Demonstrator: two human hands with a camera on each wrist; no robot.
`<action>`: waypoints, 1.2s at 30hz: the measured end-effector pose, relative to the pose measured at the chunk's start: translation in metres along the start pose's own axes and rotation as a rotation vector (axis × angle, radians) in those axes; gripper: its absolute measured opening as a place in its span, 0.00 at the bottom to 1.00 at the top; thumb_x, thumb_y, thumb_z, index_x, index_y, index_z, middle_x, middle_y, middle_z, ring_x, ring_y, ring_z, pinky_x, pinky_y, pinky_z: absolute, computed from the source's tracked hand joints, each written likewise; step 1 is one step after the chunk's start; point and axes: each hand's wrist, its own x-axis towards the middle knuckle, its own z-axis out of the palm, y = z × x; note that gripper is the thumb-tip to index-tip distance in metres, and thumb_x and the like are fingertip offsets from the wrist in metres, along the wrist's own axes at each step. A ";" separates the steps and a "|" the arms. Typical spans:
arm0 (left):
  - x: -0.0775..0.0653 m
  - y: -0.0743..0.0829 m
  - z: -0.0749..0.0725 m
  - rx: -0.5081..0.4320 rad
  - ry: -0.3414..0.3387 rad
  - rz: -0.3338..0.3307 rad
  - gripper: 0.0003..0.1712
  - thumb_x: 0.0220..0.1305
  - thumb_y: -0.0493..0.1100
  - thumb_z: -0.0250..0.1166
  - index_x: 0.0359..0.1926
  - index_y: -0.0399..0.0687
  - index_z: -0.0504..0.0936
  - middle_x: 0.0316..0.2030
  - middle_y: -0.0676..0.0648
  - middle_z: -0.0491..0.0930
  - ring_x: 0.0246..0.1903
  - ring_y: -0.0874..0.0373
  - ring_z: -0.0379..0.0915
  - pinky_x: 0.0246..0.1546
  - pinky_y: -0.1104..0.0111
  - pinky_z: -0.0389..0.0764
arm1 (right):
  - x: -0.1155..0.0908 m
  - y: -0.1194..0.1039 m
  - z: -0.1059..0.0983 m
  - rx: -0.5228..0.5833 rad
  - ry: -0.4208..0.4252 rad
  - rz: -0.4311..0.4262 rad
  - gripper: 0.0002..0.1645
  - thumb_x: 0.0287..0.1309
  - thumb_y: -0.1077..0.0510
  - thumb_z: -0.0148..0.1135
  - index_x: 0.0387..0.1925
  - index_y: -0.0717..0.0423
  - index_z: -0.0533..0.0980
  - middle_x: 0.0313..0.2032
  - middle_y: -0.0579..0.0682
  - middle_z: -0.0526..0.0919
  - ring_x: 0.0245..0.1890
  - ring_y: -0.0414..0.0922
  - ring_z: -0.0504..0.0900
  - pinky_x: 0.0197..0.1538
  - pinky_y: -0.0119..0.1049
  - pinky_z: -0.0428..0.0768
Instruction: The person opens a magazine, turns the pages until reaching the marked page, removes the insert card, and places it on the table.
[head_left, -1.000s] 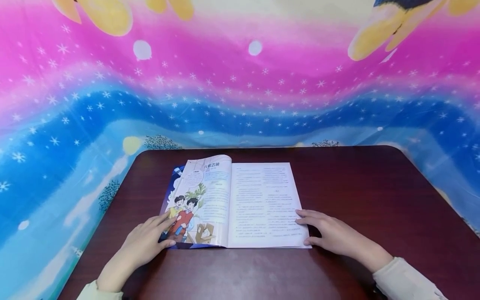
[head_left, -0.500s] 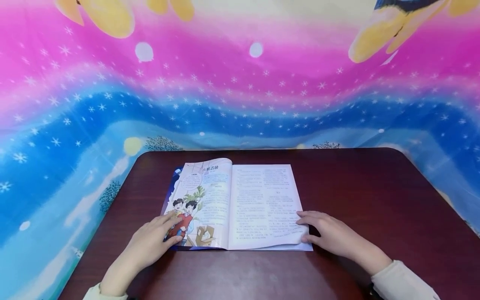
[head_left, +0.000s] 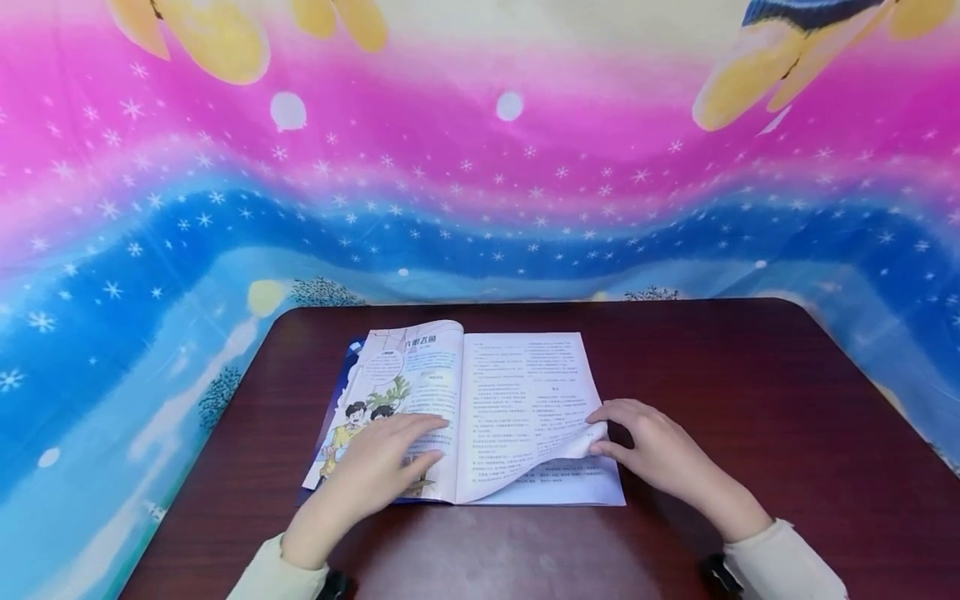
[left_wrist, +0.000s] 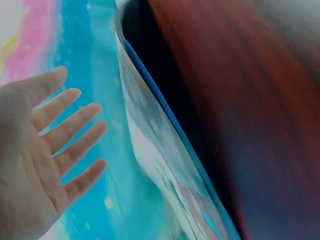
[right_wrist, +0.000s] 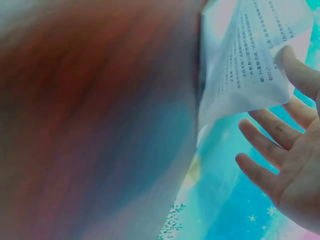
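An open magazine (head_left: 517, 392) lies on the dark red-brown table, its left page illustrated and its right page full of text. My right hand (head_left: 656, 450) pinches the lower right corner of the right page (head_left: 581, 442) between thumb and fingers; that corner is lifted and curls up, baring the text of the page beneath (head_left: 577, 483). In the right wrist view the raised page (right_wrist: 250, 65) is between the thumb and a finger. My left hand (head_left: 378, 462) is over the left page, fingers extended toward the spine; in the left wrist view its fingers (left_wrist: 75, 130) are spread and hold nothing.
The table (head_left: 750, 383) extends on both sides of the magazine and in front of it. Behind it hangs a pink and blue cloth backdrop (head_left: 450, 192) with snowflakes. Dark straps (head_left: 722, 575) show at both wrists.
My right hand has lifted the right page's lower corner and moved slightly up and left with it. My left hand has moved right, from the magazine's left edge toward the spine.
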 end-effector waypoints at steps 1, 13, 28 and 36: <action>0.005 0.005 0.001 -0.008 -0.003 0.030 0.22 0.66 0.53 0.67 0.59 0.56 0.82 0.56 0.53 0.80 0.58 0.54 0.75 0.58 0.54 0.75 | 0.001 -0.001 -0.001 0.003 0.014 0.000 0.18 0.50 0.52 0.77 0.44 0.46 0.83 0.48 0.47 0.83 0.53 0.49 0.80 0.54 0.51 0.78; 0.034 0.062 0.020 -0.124 -0.004 0.254 0.34 0.68 0.56 0.64 0.71 0.59 0.67 0.66 0.53 0.72 0.62 0.56 0.71 0.59 0.56 0.74 | 0.018 -0.016 -0.002 0.008 0.183 -0.132 0.18 0.47 0.54 0.79 0.41 0.48 0.81 0.44 0.44 0.83 0.48 0.45 0.80 0.50 0.47 0.79; 0.058 0.083 0.021 -0.167 0.264 0.420 0.27 0.67 0.33 0.64 0.66 0.52 0.75 0.60 0.51 0.77 0.58 0.56 0.75 0.59 0.65 0.75 | 0.038 -0.043 -0.011 0.061 0.273 -0.175 0.22 0.47 0.54 0.79 0.46 0.50 0.82 0.44 0.44 0.82 0.50 0.44 0.77 0.53 0.46 0.77; 0.054 0.074 0.018 -0.160 0.268 0.394 0.26 0.65 0.32 0.65 0.64 0.48 0.77 0.61 0.49 0.77 0.60 0.55 0.74 0.59 0.65 0.74 | 0.037 -0.052 -0.012 0.104 0.295 -0.174 0.31 0.46 0.55 0.80 0.54 0.52 0.80 0.55 0.49 0.81 0.60 0.48 0.75 0.61 0.50 0.73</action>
